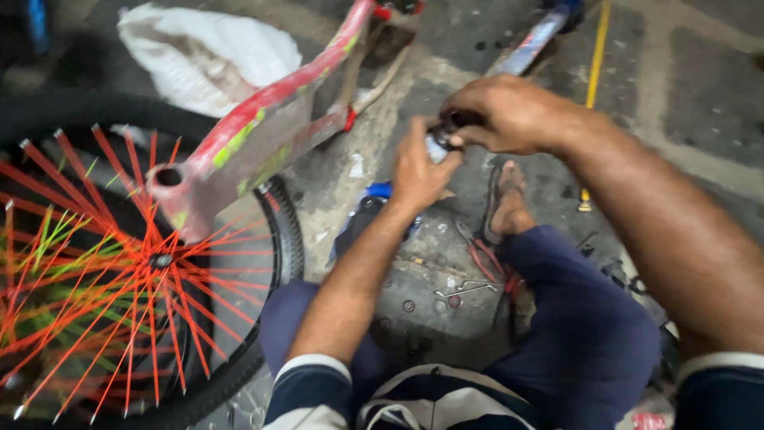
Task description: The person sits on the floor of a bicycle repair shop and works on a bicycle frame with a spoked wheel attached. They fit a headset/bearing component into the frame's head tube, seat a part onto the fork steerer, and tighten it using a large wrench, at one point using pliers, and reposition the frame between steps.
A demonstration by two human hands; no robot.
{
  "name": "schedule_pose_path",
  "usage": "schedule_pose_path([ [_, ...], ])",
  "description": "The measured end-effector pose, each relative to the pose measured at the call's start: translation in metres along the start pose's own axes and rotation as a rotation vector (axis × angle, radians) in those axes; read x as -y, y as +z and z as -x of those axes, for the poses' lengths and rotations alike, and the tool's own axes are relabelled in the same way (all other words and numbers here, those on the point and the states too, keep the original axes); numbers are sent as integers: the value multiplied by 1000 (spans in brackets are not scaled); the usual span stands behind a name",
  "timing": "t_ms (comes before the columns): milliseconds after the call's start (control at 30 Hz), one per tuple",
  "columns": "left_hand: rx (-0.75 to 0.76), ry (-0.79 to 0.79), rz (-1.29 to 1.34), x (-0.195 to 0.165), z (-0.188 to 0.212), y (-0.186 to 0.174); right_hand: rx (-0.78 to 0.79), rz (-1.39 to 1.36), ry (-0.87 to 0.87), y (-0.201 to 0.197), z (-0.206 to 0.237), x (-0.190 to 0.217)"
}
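My left hand (418, 169) and my right hand (509, 113) meet in front of me around a small dark part with a pale silvery end (438, 143). The left hand grips its lower end, the right hand closes over its dark top. The part is blurred and mostly hidden by my fingers. To the left stands a bicycle wheel (151, 263) with a black tyre and orange and green spokes. A worn red bicycle frame (263, 127) with an open head tube rests over the wheel.
I sit on a stained concrete floor, knees in blue trousers, a sandalled foot (505, 203) ahead. Red-handled pliers (485, 259), small metal parts and a blue-and-black object (374, 203) lie between my legs. A white sack (207, 56) sits at the back left.
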State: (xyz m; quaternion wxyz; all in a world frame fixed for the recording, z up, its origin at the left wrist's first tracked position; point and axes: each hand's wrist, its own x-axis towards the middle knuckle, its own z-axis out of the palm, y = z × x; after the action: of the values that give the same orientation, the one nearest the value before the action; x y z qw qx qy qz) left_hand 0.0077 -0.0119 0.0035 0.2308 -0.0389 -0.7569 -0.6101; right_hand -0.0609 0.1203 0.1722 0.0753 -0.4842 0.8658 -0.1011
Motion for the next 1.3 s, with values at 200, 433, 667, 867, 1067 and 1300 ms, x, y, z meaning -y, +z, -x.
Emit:
schedule_pose_path([
  [200, -11, 39, 53, -6, -1, 2, 112, 66, 323, -5, 1, 15],
  [433, 10, -85, 37, -12, -1, -1, 22, -114, 92, -6, 11, 14],
  [667, -11, 64, 49, -11, 0, 2, 33, -113, 137, -13, 11, 23],
  [867, -16, 34, 37, -7, 0, 1, 82, -43, 186, -8, 2, 20],
  [1067, 23, -70, 58, -6, 1, 0, 0, -150, -43, -4, 2, 6],
  [1300, -80, 169, 48, -4, 1, 0, 182, 88, 344, -3, 1, 16],
])
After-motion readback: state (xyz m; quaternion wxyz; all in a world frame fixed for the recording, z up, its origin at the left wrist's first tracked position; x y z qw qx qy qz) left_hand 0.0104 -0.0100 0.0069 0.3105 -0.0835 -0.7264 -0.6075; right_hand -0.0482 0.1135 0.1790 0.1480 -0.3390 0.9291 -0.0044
